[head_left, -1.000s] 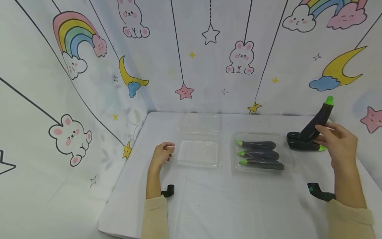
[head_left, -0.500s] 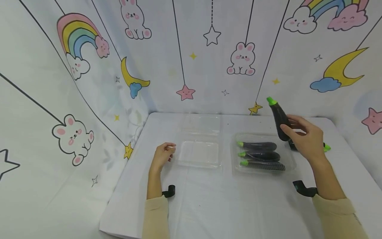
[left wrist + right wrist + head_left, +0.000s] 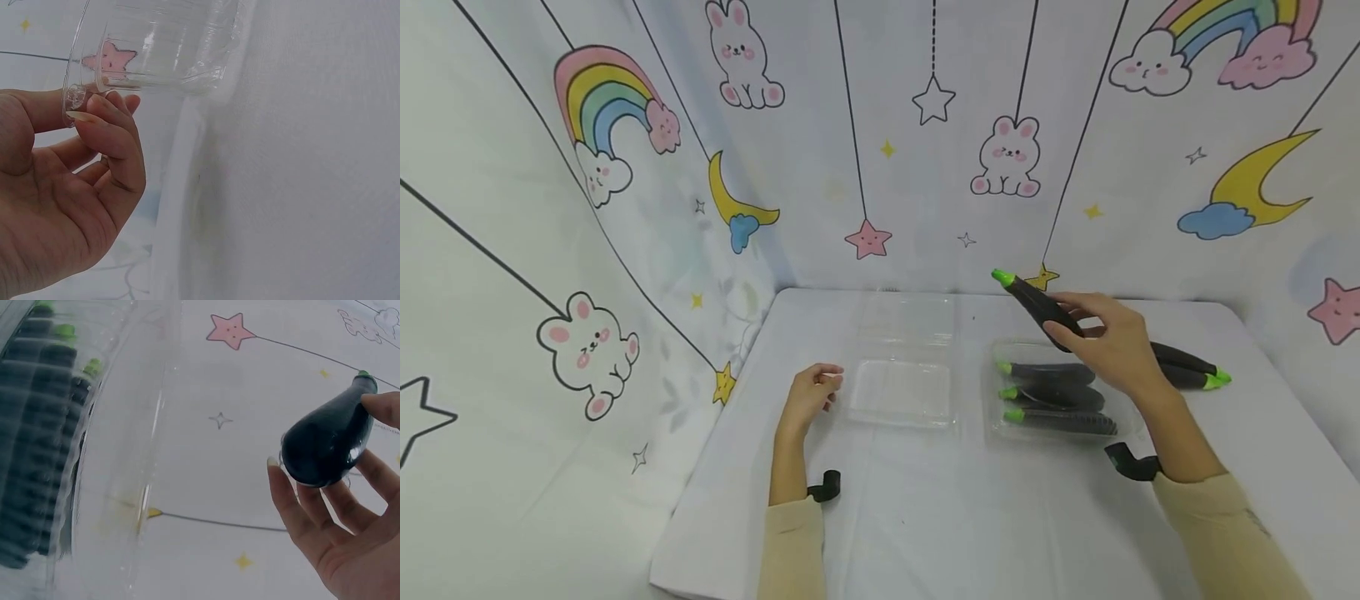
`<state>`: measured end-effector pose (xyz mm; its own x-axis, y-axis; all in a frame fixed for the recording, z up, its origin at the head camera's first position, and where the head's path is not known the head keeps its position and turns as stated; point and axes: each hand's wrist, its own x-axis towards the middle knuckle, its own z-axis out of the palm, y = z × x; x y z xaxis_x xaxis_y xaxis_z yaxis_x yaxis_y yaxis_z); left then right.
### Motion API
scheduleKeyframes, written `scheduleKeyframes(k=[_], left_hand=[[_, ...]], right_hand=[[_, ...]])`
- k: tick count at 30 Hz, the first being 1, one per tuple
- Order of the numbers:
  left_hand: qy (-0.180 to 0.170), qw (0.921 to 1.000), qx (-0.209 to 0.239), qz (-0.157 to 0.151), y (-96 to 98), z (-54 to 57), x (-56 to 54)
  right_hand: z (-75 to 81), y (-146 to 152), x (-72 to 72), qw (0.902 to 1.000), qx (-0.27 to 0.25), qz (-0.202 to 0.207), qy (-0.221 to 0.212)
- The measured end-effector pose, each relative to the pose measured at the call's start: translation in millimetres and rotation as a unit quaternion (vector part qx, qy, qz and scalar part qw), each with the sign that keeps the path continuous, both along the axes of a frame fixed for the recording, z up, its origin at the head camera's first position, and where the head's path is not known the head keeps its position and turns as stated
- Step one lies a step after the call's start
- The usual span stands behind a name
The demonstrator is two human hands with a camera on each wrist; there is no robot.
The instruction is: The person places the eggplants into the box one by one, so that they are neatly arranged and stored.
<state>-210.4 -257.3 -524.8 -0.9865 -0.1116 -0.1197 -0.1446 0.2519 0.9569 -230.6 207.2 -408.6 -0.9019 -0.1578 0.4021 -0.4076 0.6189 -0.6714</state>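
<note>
My right hand (image 3: 1112,337) grips a dark eggplant (image 3: 1037,304) with a bright green stem, raised above the back of a clear plastic box (image 3: 1000,433). In that box lie three more eggplants (image 3: 1056,421) side by side, stems to the left. The right wrist view shows the held eggplant (image 3: 328,440) between thumb and fingers. On the left, my left hand (image 3: 811,396) is at the side of a second clear plastic box (image 3: 901,421) with nothing in it. Close up in the left wrist view, the left fingertips pinch that box's rim (image 3: 72,94).
Right of the filled box, more eggplants (image 3: 1191,367) lie together on the white table (image 3: 940,517), partly hidden by my right wrist. A clear lid (image 3: 906,317) stands open behind the left box. A cartoon-printed curtain (image 3: 820,125) rises at the table's back edge.
My right hand has carried the eggplant leftward from beside the loose ones to over the filled box, its stem tilting farther left. The left hand stays at its box.
</note>
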Motion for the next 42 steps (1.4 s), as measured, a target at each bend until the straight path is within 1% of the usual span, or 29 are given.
scheduleKeyframes(k=[3, 6, 15, 21, 24, 27, 32, 35, 42], left_hand=[[0.002, 1.0, -0.001, 0.0, -0.7, -0.5, -0.1], [0.001, 1.0, -0.003, -0.001, -1.5, -1.6, 0.0], [-0.002, 1.0, -0.005, 0.0, -1.4, -3.4, 0.1], [-0.003, 1.0, -0.001, -0.004, -1.1, -3.7, 1.5], [-0.002, 1.0, 0.001, -0.004, -1.3, -4.2, 1.2], [-0.007, 1.0, -0.001, -0.003, -0.9, -2.0, 0.2], [-0.008, 1.0, 0.001, -0.002, -2.3, -2.6, -0.8], [0.001, 1.0, 0.006, -0.002, -2.6, -4.0, -0.5], [0.001, 0.9999, 0.012, -0.005, -3.4, -5.7, -0.7]], right_hand=[[2.1, -8.8, -2.7, 0.9999, 0.008, 0.011, -0.01], [0.9, -16.1, -6.1, 0.9996, 0.016, 0.022, -0.011], [-14.0, -34.5, -11.5, 0.9977, 0.043, 0.051, -0.005], [-16.1, -49.1, -13.0, 0.9944, 0.079, 0.07, 0.004], [-17.5, -56.2, -16.3, 0.9923, 0.091, 0.082, 0.014], [-19.8, -63.6, -19.9, 0.9905, 0.101, 0.092, 0.016], [-25.5, -77.8, -26.2, 0.9878, 0.121, 0.098, -0.002], [-27.6, -85.1, -29.7, 0.9856, 0.134, 0.102, -0.015], [-35.2, -100.5, -38.4, 0.9811, 0.155, 0.113, -0.027]])
